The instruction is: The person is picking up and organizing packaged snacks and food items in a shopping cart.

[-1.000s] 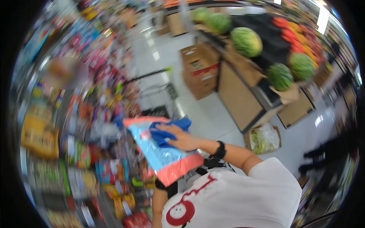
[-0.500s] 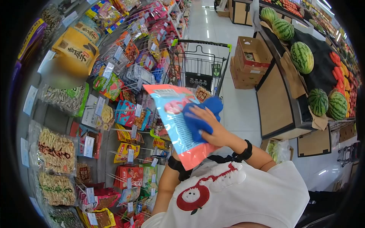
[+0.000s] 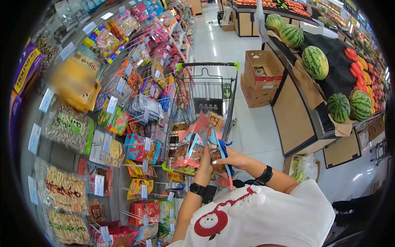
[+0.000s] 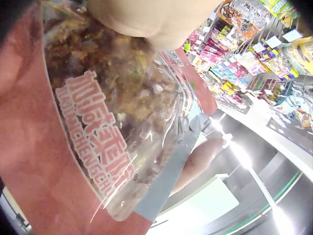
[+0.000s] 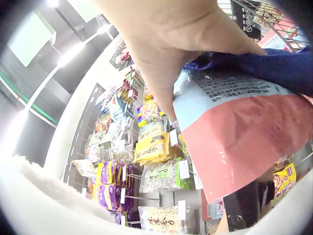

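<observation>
A pink and light blue snack bag (image 3: 191, 144) is held in front of the white shirt, its clear window showing brown contents. The left hand (image 3: 204, 162) grips its lower part. At its right edge the right hand (image 3: 235, 159) grips the bag, with a blue cloth (image 3: 224, 147) bunched against it. Close up in the left wrist view, the left hand (image 4: 151, 17) lies over the windowed side of the bag (image 4: 107, 107). In the right wrist view, the right hand (image 5: 176, 39) bends over the bag's printed side (image 5: 239, 132), beside the cloth (image 5: 279, 66); some fingers are hidden.
A shopping cart (image 3: 207, 64) with packs in it stands just beyond the bag. Hanging snack packs (image 3: 66, 185) line the left. Cardboard boxes (image 3: 263, 78) and a stand (image 3: 292, 115) with watermelons (image 3: 315, 62) are on the right.
The bag has turned, so its windowed side now shows. The right hand has moved from its printed face to the edge, and the left hand has come into view. The head view has shifted and sharpened.
</observation>
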Motion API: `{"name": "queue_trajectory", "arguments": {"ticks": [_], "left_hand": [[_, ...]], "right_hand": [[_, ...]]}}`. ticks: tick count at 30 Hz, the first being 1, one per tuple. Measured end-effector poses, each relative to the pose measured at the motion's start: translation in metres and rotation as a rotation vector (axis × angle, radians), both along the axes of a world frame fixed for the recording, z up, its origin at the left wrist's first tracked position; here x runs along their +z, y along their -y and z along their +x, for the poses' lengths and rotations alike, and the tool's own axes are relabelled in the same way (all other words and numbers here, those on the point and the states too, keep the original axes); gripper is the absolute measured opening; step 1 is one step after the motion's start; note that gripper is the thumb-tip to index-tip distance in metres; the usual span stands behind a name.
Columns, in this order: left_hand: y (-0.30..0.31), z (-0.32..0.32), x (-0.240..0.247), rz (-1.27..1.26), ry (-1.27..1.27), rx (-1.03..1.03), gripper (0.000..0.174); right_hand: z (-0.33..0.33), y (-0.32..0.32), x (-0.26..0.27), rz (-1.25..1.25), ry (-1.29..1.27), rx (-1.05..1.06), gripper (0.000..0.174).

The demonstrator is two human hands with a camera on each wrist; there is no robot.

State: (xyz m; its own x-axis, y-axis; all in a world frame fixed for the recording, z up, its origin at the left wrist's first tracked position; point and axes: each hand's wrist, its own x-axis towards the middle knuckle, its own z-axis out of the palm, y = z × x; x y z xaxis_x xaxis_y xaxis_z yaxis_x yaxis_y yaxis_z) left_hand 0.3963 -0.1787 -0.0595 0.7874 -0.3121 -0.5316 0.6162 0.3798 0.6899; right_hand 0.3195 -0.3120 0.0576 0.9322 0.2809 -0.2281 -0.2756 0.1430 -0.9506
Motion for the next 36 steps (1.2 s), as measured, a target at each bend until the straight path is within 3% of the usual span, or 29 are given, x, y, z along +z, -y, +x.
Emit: {"name": "queue_trajectory", "arguments": {"ticks": [1, 4, 6, 7, 8, 10, 11, 12, 13, 14, 16, 20, 26, 28, 33, 35, 36], "left_hand": [[0.005, 0.004, -0.003, 0.03, -0.001, 0.03, 0.042], [0.017, 0.018, 0.022, 0.083, 0.034, 0.058, 0.037], [0.016, 0.026, 0.03, 0.174, 0.084, 0.09, 0.038], [0.005, 0.04, 0.01, 0.345, 0.113, -0.074, 0.046], [0.006, 0.043, 0.022, 0.401, 0.163, -0.108, 0.058], [0.0, 0.06, 0.013, 0.398, 0.308, -0.203, 0.06], [-0.004, 0.072, 0.015, 0.282, 0.199, -0.287, 0.055], [-0.004, 0.08, 0.024, 0.161, 0.092, -0.364, 0.05], [0.002, 0.079, 0.052, 0.126, 0.163, -0.317, 0.042], [0.001, 0.093, 0.038, 0.068, 0.104, -0.29, 0.03], [-0.002, 0.124, 0.031, 0.207, 0.074, -0.302, 0.025], [-0.001, 0.185, 0.031, 0.21, -0.142, -0.167, 0.022], [-0.013, 0.279, -0.035, 0.208, -0.318, -0.279, 0.017], [-0.005, 0.299, -0.035, 0.361, -0.385, -0.339, 0.013], [0.006, 0.312, -0.063, 0.398, -0.401, 0.051, 0.014], [0.004, 0.295, -0.104, 0.569, -0.011, 0.048, 0.01], [0.015, 0.3, -0.093, 0.51, -0.178, 0.162, 0.012]], "right_hand": [[0.004, 0.002, 0.003, 0.049, -0.045, -0.059, 0.088], [0.017, 0.026, 0.003, -0.121, -0.1, -0.126, 0.07], [0.03, 0.048, -0.028, 0.103, -0.084, -0.26, 0.051], [0.042, 0.065, -0.044, 0.232, -0.115, -0.287, 0.045], [0.053, 0.077, -0.053, 0.36, -0.153, -0.316, 0.04], [0.072, 0.091, -0.032, 0.442, -0.342, -0.404, 0.032], [0.087, 0.102, -0.054, 0.489, -0.373, -0.408, 0.026], [0.1, 0.106, -0.059, 0.531, -0.422, -0.422, 0.026], [0.116, 0.109, -0.062, 0.571, -0.469, -0.434, 0.027], [0.132, 0.111, -0.066, 0.609, -0.516, -0.446, 0.027], [0.168, 0.112, -0.079, 0.587, -0.59, -0.429, 0.027], [0.234, 0.111, -0.1, 0.569, -0.739, -0.325, 0.029], [0.306, 0.131, -0.144, 0.449, -1.113, -0.239, 0.032], [0.32, 0.131, -0.157, 0.471, -1.183, -0.277, 0.035], [0.341, 0.124, -0.186, 0.528, -1.291, -0.279, 0.039], [0.342, 0.119, -0.201, 0.539, -1.228, -0.222, 0.04], [0.342, 0.117, -0.207, 0.552, -1.193, -0.2, 0.041]]}}
